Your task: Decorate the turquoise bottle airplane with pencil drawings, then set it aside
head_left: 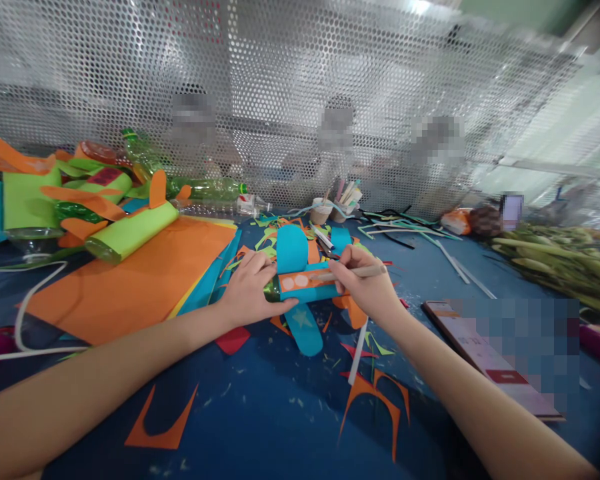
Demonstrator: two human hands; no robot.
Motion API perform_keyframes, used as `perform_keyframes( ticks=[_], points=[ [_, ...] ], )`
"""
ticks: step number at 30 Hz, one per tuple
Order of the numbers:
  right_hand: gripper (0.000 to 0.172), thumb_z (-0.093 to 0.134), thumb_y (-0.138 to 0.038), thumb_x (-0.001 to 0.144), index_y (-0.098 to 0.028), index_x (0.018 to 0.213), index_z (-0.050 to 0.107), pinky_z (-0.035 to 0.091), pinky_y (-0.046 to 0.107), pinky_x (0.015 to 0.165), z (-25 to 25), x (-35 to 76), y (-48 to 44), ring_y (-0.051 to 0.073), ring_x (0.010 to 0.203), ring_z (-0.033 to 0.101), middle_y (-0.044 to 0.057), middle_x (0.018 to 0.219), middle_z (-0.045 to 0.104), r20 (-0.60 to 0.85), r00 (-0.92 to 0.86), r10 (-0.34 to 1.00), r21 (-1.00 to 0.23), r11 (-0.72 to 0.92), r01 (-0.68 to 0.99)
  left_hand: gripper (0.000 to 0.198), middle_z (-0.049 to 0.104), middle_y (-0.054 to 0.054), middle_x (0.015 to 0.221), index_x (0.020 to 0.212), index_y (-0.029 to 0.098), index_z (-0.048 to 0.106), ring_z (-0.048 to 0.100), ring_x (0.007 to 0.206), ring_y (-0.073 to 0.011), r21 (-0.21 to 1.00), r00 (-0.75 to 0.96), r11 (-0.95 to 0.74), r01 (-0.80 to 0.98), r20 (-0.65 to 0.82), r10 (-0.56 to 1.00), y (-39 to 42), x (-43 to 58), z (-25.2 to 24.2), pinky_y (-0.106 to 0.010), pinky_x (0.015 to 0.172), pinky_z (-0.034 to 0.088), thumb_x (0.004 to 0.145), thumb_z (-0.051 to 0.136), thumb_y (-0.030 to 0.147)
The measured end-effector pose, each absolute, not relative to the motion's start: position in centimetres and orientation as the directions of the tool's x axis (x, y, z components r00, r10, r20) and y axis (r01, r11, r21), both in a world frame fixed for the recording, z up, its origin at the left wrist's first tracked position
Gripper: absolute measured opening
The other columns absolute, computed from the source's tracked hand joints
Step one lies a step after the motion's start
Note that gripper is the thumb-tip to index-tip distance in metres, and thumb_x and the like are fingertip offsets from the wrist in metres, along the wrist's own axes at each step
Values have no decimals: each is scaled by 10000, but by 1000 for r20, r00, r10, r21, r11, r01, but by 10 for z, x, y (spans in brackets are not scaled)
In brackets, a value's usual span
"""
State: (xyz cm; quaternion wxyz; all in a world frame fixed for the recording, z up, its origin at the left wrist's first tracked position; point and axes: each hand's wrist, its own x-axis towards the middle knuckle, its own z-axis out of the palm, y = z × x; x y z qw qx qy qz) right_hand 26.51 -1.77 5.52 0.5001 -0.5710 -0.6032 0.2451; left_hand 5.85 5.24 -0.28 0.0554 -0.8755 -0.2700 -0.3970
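Note:
A toy plane made from a paper-wrapped bottle (305, 295) lies between my hands, with blue paper wings (293, 248) above and below it. Whitish round spots run along the orange strip (307, 280) on its side. My left hand (250, 285) grips the bottle's left end, where green plastic shows, with the thumb along the lower edge. Pinched in my right hand (365, 280) is a thin paintbrush (373, 271), its tip on the orange strip. A pale star marks the lower wing (305, 330). My fingers hide the plane's right end.
Orange paper sheets (130, 280) and paper-wrapped bottles (133, 230) lie to the left. Cups (321, 210) holding brushes stand at the back before a perforated metal screen (280, 73). Orange scraps (373, 400) litter the front. A phone (495, 360) and green stalks (555, 260) lie right.

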Motion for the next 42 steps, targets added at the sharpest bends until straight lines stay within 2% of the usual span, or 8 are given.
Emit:
perform_keyframes(
  ticks=[14,20,29,37,42],
  points=[
    [270,586,-319,783,-238,622,385,326,237,433,56,264,-18,109,383,452,-56,407,512,329,165,930,-861,224,456,456,487,-62,834,813,169,572,479,820,-226,105,539,-847,521,728,422,52,59,-2,-415,779,478,715,627,610],
    [256,573,-319,807,-237,650,387,340,233,462,52,265,-18,116,429,497,-61,421,510,356,177,917,-847,237,477,477,501,-72,855,828,153,587,499,853,-238,109,542,-847,521,725,426,53,59,-3,-415,798,477,719,622,616],
    [276,591,-326,770,-240,619,377,325,235,426,55,264,-17,103,375,445,-63,400,496,311,154,938,-876,220,430,457,470,-54,810,775,161,572,476,794,-219,104,541,-848,519,728,421,52,59,-1,-396,741,476,712,628,610],
    [256,576,-290,778,-235,631,375,346,232,450,54,265,-17,102,393,462,-70,411,483,358,196,913,-860,241,449,454,477,-58,819,786,159,568,484,814,-225,87,536,-852,516,743,400,52,59,-1,-401,761,470,716,625,603],
    [252,582,-283,772,-235,629,380,324,224,428,54,265,-17,93,373,444,-76,404,473,334,182,925,-872,230,431,447,478,-59,818,780,159,564,479,812,-222,85,537,-851,518,743,401,52,59,-1,-398,755,470,717,629,596]
  ],
)
